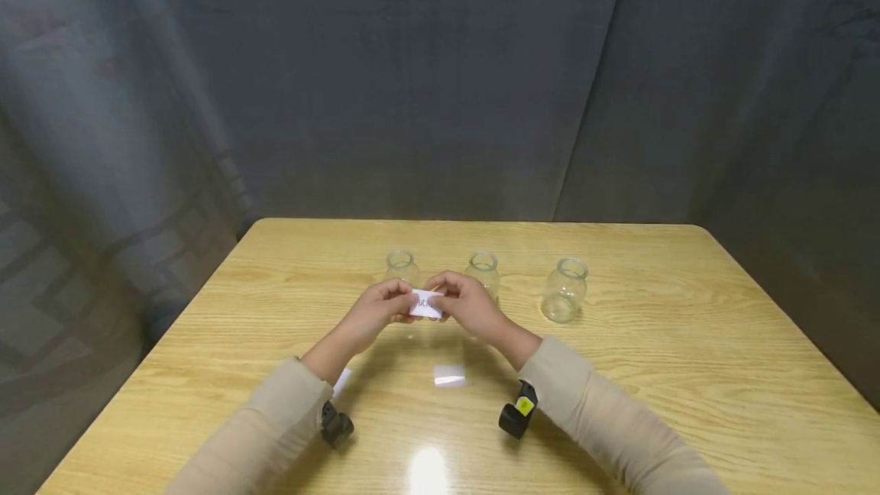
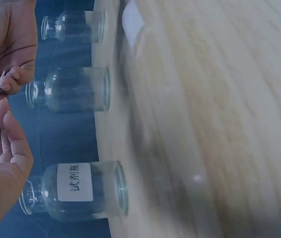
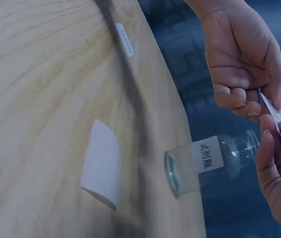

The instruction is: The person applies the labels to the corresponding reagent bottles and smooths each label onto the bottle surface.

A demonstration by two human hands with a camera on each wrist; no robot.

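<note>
Between both hands, in front of the jars, is a small white label (image 1: 426,303) with dark printed characters. My left hand (image 1: 371,314) pinches its left end between thumb and fingers. The right hand (image 1: 474,309) pinches the other end the same way. Edge-on in the left wrist view, the label looks thin and flat. Behind the left hand stands a clear glass jar (image 2: 105,191) that bears a white sticker (image 2: 75,182) with similar characters. A second glass jar (image 1: 483,262) is behind the right hand, partly covered by it.
A third glass jar (image 1: 565,292) stands at the right, with no sticker showing. A curled white paper piece (image 3: 101,163) lies on the wooden table (image 1: 653,373) below the hands. Near the left wrist is a flat printed strip (image 3: 124,39). Grey curtains (image 1: 412,82) hang behind.
</note>
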